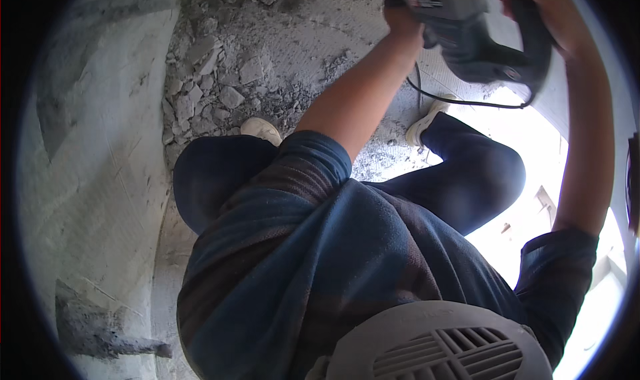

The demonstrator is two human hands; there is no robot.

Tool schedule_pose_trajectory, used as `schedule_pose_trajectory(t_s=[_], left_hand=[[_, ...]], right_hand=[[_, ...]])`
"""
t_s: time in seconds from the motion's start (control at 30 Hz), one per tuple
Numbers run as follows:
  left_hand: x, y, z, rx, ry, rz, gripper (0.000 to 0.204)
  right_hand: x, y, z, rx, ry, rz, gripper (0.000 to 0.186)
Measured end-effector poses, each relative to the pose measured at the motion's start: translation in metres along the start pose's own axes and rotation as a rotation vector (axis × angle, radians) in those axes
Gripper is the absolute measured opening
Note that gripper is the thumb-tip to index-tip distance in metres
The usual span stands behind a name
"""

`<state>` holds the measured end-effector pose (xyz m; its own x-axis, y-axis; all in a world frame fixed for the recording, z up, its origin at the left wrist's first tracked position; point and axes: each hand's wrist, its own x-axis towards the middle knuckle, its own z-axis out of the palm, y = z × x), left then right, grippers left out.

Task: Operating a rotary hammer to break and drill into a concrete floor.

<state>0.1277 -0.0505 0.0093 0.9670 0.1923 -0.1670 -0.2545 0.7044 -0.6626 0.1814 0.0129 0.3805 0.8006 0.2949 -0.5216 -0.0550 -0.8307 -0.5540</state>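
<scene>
A grey and dark power hammer drill (460, 30) is raised at the upper right, partly cut off by the top edge. My right hand (545, 1) wraps round its looped rear handle. Farther forward, my left hand (402, 21) is closed at the drill's left side, apparently on a dark grip; its fingers are mostly hidden. A black power cord (480, 104) droops from the base of the handle. The drill's working tip is out of the picture.
Broken concrete rubble (207, 90) lies along the foot of the pale wall (100, 147) on the left. My bent legs and light shoes (261, 131) are on the dusty floor (333, 30). Glaring light washes out the right side. A grey slotted mask shell (440, 347) covers part of the lower edge.
</scene>
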Motion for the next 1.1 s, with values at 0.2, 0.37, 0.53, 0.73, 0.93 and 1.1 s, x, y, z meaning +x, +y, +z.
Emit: schedule_pose_trajectory(t_s=[0.2, 0.37, 0.53, 0.73, 0.93, 1.1], left_hand=[[0.001, 0.01, -0.036, 0.249, 0.145, 0.145, 0.051], [-0.019, 0.02, -0.018, 0.42, 0.115, 0.031, 0.052], [-0.041, 0.021, -0.015, 0.679, 0.318, 0.157, 0.042], [-0.074, 0.025, -0.024, 0.989, 0.264, 0.121, 0.05], [-0.088, -0.006, -0.017, 0.899, 0.458, 0.184, 0.044], [-0.068, -0.006, -0.004, 0.326, 0.326, 0.016, 0.047]], right_hand=[[-0.007, 0.006, -0.003, -0.023, -0.023, 0.0, 0.02], [-0.006, 0.061, 0.0, -0.064, -0.164, -0.17, 0.028], [-0.048, 0.149, 0.003, 0.106, -0.171, -0.157, 0.034], [-0.093, 0.205, 0.037, 0.143, -0.025, 0.134, 0.028], [-0.101, 0.205, 0.016, 0.205, 0.008, 0.063, 0.025], [-0.083, 0.168, 0.013, 0.185, -0.078, -0.088, 0.026]])
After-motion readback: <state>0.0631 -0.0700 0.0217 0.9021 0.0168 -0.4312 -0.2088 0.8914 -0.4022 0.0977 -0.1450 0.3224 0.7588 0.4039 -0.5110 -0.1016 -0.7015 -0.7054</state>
